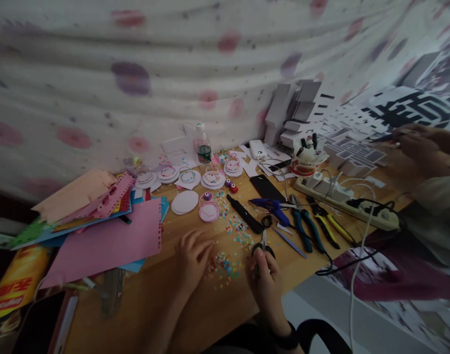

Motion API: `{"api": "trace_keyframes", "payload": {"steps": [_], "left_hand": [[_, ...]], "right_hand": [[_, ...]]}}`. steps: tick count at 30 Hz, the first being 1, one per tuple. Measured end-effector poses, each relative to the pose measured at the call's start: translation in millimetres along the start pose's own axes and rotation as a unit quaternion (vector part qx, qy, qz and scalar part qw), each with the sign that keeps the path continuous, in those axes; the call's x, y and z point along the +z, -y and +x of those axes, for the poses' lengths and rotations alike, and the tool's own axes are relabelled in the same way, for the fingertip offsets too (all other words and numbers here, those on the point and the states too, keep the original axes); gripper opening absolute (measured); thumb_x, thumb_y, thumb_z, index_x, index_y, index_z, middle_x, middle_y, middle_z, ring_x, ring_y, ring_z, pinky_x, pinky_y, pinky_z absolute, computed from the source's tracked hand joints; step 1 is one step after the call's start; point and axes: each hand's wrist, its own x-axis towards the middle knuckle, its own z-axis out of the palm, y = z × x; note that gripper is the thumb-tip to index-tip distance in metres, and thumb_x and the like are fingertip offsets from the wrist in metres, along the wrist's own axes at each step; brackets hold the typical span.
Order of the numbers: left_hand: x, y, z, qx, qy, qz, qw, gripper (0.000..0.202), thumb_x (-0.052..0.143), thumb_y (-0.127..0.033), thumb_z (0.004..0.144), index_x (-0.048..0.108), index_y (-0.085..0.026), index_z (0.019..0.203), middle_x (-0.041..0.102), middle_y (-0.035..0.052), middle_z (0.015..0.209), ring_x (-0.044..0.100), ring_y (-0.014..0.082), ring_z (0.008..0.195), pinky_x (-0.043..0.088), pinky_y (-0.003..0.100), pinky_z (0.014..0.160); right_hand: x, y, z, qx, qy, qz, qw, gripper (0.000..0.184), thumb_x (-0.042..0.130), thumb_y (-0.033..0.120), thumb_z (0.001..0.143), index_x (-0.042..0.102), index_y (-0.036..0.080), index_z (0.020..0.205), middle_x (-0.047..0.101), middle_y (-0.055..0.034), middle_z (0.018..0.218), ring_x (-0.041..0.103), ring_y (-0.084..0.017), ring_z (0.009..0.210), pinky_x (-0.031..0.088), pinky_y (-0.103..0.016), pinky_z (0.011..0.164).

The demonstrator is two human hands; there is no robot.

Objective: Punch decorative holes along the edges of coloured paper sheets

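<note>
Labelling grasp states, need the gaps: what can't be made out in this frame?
Head view only.
Right hand: curled fingers hide its grip on the small black-handled scissors; closure unclear.
Left hand: hides whatever lies under it, beside the tiny coloured paper bits.
Clear plastic bottle: green label too small, blurred.
Orange packet: cut off by left edge.
Co-worker's hand: motion-blurred, its held item unreadable.

- Two hands working: left hand (191,258), right hand (265,275).
- One scissors (263,243), in the right hand.
- Two pliers (304,223), just beyond it.
- One bottle (203,145), well beyond both.
</note>
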Motion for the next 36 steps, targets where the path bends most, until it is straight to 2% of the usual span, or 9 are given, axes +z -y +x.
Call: {"api": "trace_keyframes", "payload": {"steps": [4,7,11,16,23,28,31,34,36], "left_hand": [[-1.5,4.5,7.3,-0.040,-0.038,-0.014,0.998,0.013,0.066,-0.026,0.090,0.073,-0.024,0.079,0.071,0.0055,0.098,0.061,0.0258,0.098,0.049,0.048,0.089],[-2.3,3.1,5.4,-0.034,-0.008,0.013,0.999,0.014,0.062,-0.023,0.092,0.076,-0.024,0.092,0.069,0.0100,0.114,0.059,0.0299,0.109,0.047,0.055,0.094],[-11.4,2.5,-7.5,0.023,0.095,0.095,0.991,0.039,0.053,-0.009,0.089,0.075,-0.032,0.112,0.051,0.0140,0.145,0.043,0.0404,0.133,0.035,0.073,0.099],[-25.4,8.9,-13.4,0.020,0.085,0.062,0.994,0.055,0.041,0.000,0.089,0.067,-0.030,0.126,0.051,0.0118,0.146,0.041,0.0324,0.134,0.040,0.063,0.103],[1.8,-4.8,-5.3,0.014,0.168,0.086,0.982,0.062,0.052,0.004,0.079,0.069,-0.036,0.123,0.044,0.0116,0.152,0.039,0.0394,0.137,0.035,0.070,0.103],[-10.5,4.4,-13.8,0.016,0.052,0.032,0.998,0.039,0.054,-0.008,0.090,0.069,-0.029,0.119,0.058,0.0109,0.137,0.050,0.0311,0.126,0.044,0.056,0.100],[-23.8,20.0,-15.4,-0.036,-0.046,0.018,0.998,0.012,0.060,-0.027,0.094,0.072,-0.024,0.097,0.069,0.0076,0.110,0.060,0.0269,0.107,0.047,0.050,0.094],[-26.2,29.7,-12.9,-0.053,-0.050,0.017,0.997,0.022,0.053,-0.030,0.098,0.073,-0.023,0.093,0.070,0.0063,0.099,0.063,0.0240,0.095,0.050,0.045,0.087],[-22.3,28.7,-10.8,-0.043,-0.017,0.027,0.999,0.026,0.048,-0.028,0.099,0.074,-0.024,0.105,0.069,0.0085,0.109,0.062,0.0251,0.102,0.050,0.046,0.089]], "right_hand": [[2.1,2.6,-0.5,0.037,-0.002,0.028,0.999,0.054,0.067,0.065,0.083,0.050,0.021,0.055,0.042,0.0040,0.052,0.035,-0.010,0.044,0.025,-0.024,0.039],[1.6,0.7,-0.4,0.033,-0.010,0.027,0.999,0.054,0.067,0.064,0.082,0.051,0.021,0.055,0.043,0.0036,0.052,0.036,-0.010,0.045,0.026,-0.025,0.040],[1.2,-1.6,0.0,0.021,-0.024,0.015,0.999,0.053,0.069,0.062,0.082,0.052,0.021,0.055,0.045,0.0026,0.055,0.039,-0.011,0.049,0.028,-0.025,0.043],[4.3,4.4,-0.2,0.024,-0.011,0.020,0.999,0.055,0.071,0.066,0.079,0.052,0.020,0.054,0.045,0.0030,0.054,0.038,-0.011,0.047,0.027,-0.025,0.042],[5.8,10.0,-1.8,0.005,-0.021,-0.011,1.000,0.056,0.070,0.068,0.078,0.052,0.020,0.054,0.044,0.0033,0.053,0.038,-0.010,0.046,0.028,-0.025,0.042],[3.1,5.1,-1.3,0.006,-0.019,-0.038,0.999,0.056,0.069,0.068,0.080,0.052,0.020,0.055,0.045,0.0028,0.054,0.039,-0.011,0.047,0.030,-0.026,0.045],[2.8,4.0,-1.2,0.027,-0.015,-0.036,0.999,0.055,0.067,0.068,0.081,0.052,0.021,0.056,0.044,0.0033,0.054,0.038,-0.011,0.046,0.028,-0.026,0.043],[3.8,5.0,-1.4,0.023,-0.006,-0.030,0.999,0.055,0.067,0.067,0.081,0.052,0.021,0.055,0.044,0.0033,0.053,0.039,-0.011,0.046,0.028,-0.026,0.043],[4.6,5.6,-1.5,0.034,-0.004,-0.015,0.999,0.055,0.068,0.067,0.080,0.052,0.021,0.056,0.044,0.0035,0.053,0.038,-0.011,0.046,0.028,-0.026,0.043]]}}
